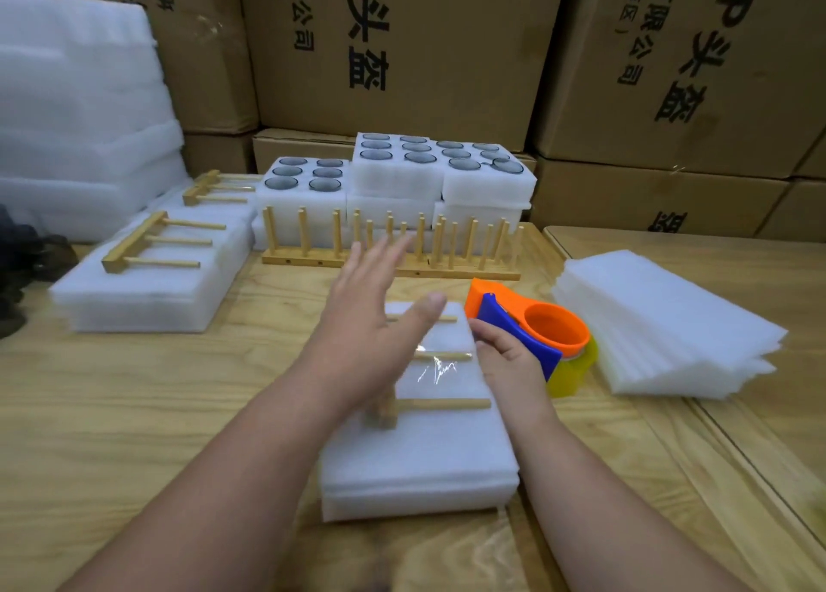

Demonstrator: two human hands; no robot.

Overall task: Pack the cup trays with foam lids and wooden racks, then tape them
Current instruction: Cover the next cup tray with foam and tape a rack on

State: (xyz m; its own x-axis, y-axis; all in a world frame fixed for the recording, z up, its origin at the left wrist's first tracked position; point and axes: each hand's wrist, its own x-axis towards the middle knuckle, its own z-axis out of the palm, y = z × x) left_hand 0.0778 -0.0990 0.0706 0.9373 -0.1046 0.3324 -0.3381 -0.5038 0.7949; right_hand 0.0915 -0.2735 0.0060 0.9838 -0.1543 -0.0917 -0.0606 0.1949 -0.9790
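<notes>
A white foam-lidded cup tray (424,448) lies in front of me on the wooden table. A wooden rack (442,403) lies flat on its lid, and a strip of clear tape (440,365) crosses the middle peg. My left hand (371,319) hovers above the rack with straight, spread fingers, blurred. My right hand (505,354) grips an orange and blue tape dispenser (532,327) with a yellow roll at the tray's right edge.
Open foam trays with dark cups (398,162) are stacked at the back. Upright wooden racks (393,243) stand before them. Packed trays with racks (152,274) lie left. A stack of foam sheets (661,323) sits right. Cardboard boxes (402,46) wall the back.
</notes>
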